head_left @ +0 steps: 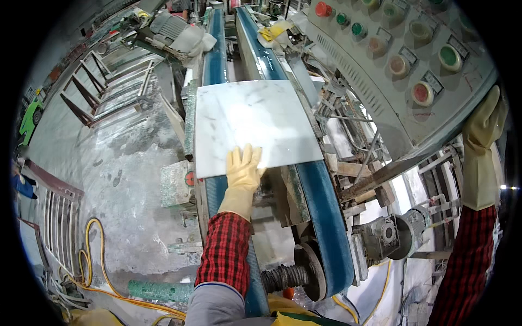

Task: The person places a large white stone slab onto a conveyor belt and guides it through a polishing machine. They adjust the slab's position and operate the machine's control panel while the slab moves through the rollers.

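A polished white marble slab [255,122] with grey veins lies flat across two blue conveyor belts [326,228]. My left hand [243,168], in a cream rubber glove and red-black checked sleeve, rests on the slab's near edge with fingers stretched out flat. Over at the far right, my right hand [483,122] wears a matching glove. It is raised beside the right edge of the grey control panel [391,103], fingers extended and partly seen side-on; whether it touches the panel I cannot tell. Nothing shows in either hand.
Red and green push buttons [422,93] cover the panel. A belt roller [310,269] and a motor [399,234] sit low at the right. Metal racks [103,89] stand on the left floor, where a yellow hose [103,261] curls. Another motor [171,27] is at the far left of the belts.
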Available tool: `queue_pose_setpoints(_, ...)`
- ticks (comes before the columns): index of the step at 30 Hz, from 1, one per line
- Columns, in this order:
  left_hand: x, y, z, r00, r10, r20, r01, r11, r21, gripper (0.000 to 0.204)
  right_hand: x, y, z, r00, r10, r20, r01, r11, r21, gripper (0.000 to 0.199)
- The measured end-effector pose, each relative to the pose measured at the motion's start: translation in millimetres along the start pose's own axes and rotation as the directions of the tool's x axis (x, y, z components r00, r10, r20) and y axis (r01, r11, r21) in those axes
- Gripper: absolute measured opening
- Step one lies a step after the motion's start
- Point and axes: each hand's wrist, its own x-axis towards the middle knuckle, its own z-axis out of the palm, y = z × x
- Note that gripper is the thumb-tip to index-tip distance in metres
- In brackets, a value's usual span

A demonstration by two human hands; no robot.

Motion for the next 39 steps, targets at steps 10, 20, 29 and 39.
queue_pose_setpoints(10, 17, 8, -11, 0.98, -0.082, 0.184, 0.071, 0.995, 0.067, 0.07, 50, -37, -13, 0.945, 0.298, -0.134, -0.206, 0.862, 0.463, 0.043)
queue_pose_setpoints(20, 16, 0, 4, 0.986, -0.068, 0.153, 0.079, 0.995, -0.064, 0.068, 52, -34, -26, 0.952, 0.304, -0.017, -0.266, 0.858, 0.44, 0.049)
queue_pose_setpoints(29, 130, 1, -55, 0.984, 0.152, -0.089, -0.172, 0.728, -0.664, 0.057, 70, -53, -25, 0.909, 0.415, -0.044, -0.328, 0.775, 0.541, 0.05)
queue_pose_setpoints(39, 272, 128, -288, 0.913, -0.033, -0.407, -0.392, 0.207, -0.896, 0.06, 55, -48, -31, 0.913, 0.406, -0.031, -0.329, 0.78, 0.533, 0.05)
